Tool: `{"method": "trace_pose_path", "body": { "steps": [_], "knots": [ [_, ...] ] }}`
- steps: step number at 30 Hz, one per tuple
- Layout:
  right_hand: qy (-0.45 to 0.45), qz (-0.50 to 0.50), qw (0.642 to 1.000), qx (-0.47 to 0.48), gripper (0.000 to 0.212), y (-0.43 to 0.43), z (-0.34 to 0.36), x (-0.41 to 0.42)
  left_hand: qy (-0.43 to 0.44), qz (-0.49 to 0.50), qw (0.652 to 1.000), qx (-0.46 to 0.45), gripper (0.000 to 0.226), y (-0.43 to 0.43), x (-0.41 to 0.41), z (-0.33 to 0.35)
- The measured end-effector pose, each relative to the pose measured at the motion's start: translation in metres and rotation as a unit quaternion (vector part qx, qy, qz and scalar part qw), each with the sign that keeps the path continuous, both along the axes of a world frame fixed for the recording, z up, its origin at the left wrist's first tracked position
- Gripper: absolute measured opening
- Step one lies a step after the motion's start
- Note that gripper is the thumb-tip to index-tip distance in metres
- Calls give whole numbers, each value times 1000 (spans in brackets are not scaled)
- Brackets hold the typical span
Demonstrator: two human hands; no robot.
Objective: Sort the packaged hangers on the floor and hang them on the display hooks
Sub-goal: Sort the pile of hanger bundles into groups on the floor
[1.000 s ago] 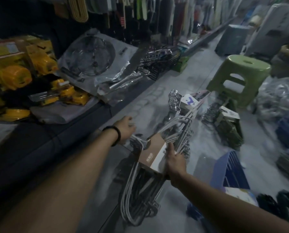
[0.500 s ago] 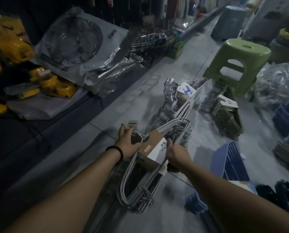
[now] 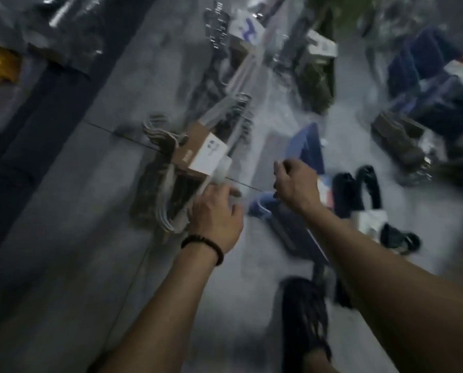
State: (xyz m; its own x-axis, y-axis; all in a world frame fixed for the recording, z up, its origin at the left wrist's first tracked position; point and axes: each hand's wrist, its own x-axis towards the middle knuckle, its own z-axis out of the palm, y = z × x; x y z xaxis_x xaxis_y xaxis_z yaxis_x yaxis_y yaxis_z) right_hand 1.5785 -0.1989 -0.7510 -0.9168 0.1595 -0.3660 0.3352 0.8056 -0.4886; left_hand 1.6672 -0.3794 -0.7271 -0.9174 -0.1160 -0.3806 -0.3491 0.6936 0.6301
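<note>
The view is heavily blurred. A pack of white hangers [image 3: 168,200] with a brown and white card sleeve lies on the grey tiled floor [image 3: 71,232], hooks toward the far left. My left hand [image 3: 215,214], a black band on its wrist, hovers at the pack's near right edge with loosely curled fingers and nothing visibly gripped. My right hand [image 3: 296,184] is curled into a fist above a pack of blue hangers [image 3: 307,146], with nothing seen in it. Farther off lies another pack [image 3: 248,30] with a white and blue card.
Black hangers [image 3: 357,189] and a white card lie right of my right hand. A dark bundle [image 3: 303,316] lies between my forearms. Green hangers [image 3: 316,84], a brown pack [image 3: 400,138] and blue stock [image 3: 440,84] crowd the right. A low dark shelf edge [image 3: 44,109] runs along the left.
Both hands have let go of the white hanger pack, which now lies on the floor. The hands moved back and right, and the view swung down and to the right.
</note>
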Motion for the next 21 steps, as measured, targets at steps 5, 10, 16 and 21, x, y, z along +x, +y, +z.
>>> {"method": "trace_pose_path", "body": {
  "steps": [5,10,16,21],
  "knots": [
    [-161,-101,981,30,35,139,95,128,-172,-68,975,127,7,96,83,90],
    [-290,-176,939,56,22,278,99,214,-282,-89,937,185,8,199,87,104],
    [-377,-136,916,1,39,354,17,222,-364,-42,919,148,34,301,79,6],
    [-364,-115,922,-63,66,350,-49,201,-412,-33,904,113,47,338,95,-98]
  ]
}}
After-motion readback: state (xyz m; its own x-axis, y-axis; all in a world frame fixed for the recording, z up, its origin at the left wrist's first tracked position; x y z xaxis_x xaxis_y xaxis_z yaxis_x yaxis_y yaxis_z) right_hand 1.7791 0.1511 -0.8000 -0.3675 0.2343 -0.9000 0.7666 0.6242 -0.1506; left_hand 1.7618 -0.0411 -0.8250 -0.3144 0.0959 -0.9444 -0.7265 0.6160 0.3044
